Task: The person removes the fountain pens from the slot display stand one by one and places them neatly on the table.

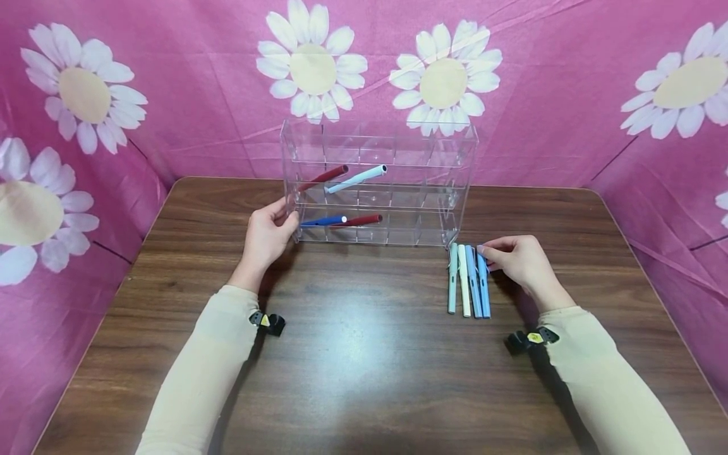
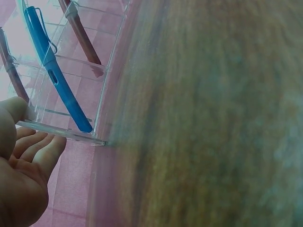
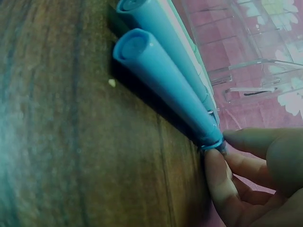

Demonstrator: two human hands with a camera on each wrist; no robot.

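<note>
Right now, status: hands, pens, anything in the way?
Left hand holds clear rack by left side. Right hand pinches rightmost blue pen by one end. Three other pens close alongside. Nothing visible blocking.

- Left sleeve (image 1: 196, 373): pale cream cloth, plain, close-fitting along the forearm; ends near the wrist.
- Right sleeve (image 1: 611, 385): same cream cloth, a few light creases near the cuff.
- Left wrist camera (image 1: 275, 325): small, black, blocky; yellow patch on its mount.
- Right wrist camera (image 1: 516, 343): black likewise, yellow patch with dark marking.
- Left hand (image 1: 268, 235), right hand (image 1: 520, 260): bare.
</note>
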